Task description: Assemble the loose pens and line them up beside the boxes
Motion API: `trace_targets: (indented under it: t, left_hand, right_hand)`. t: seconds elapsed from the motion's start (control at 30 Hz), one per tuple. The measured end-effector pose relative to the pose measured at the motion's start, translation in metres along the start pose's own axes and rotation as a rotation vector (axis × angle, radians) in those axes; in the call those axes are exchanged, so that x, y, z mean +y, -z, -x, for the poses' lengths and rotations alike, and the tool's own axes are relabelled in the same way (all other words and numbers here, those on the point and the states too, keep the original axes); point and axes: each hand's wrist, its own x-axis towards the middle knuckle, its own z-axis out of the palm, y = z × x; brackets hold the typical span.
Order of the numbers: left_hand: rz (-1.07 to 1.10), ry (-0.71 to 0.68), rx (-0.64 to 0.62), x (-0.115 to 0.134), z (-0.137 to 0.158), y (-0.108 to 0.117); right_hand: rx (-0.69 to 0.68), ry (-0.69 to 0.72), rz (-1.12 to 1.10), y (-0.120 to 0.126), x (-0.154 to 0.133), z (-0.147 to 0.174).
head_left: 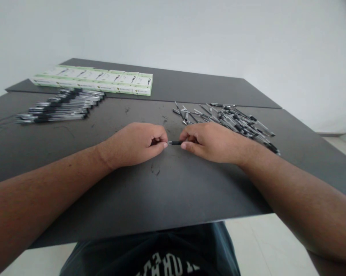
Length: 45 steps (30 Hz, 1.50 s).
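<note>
Between my two hands, low over the table, is a pen with a black grip and a pale tip end pointing left. My left hand pinches the tip end between thumb and forefinger. At the grip, the thumb and fingers of my right hand are closed round the pen; the rest of it is hidden behind that hand. Just past my right hand lies a loose pile of pens and pen parts, partly covered by my wrist.
A row of assembled-looking pens lies side by side at the left. Behind it stand several white and green boxes printed with pens. The grey table has dark scribble marks, and its front edge is close to my lap.
</note>
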Motion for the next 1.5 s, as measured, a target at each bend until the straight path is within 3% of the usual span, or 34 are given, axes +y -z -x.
trace_targets:
  t: [0.17,0.67,1.5]
  left_hand:
    - [0.016,0.005,0.003,0.0008,-0.0002,0.0005]
    - [0.009,-0.001,0.008,0.0002,-0.0003,0.0002]
    - [-0.013,0.004,0.010,0.0014,-0.0007,0.0009]
  right_hand:
    - [-0.045,0.025,0.049,0.0007,-0.0006,0.0001]
    - [0.005,-0.004,-0.006,0.0003,-0.0006,0.0008]
    - [-0.028,0.023,0.014,0.0015,-0.0014,0.0008]
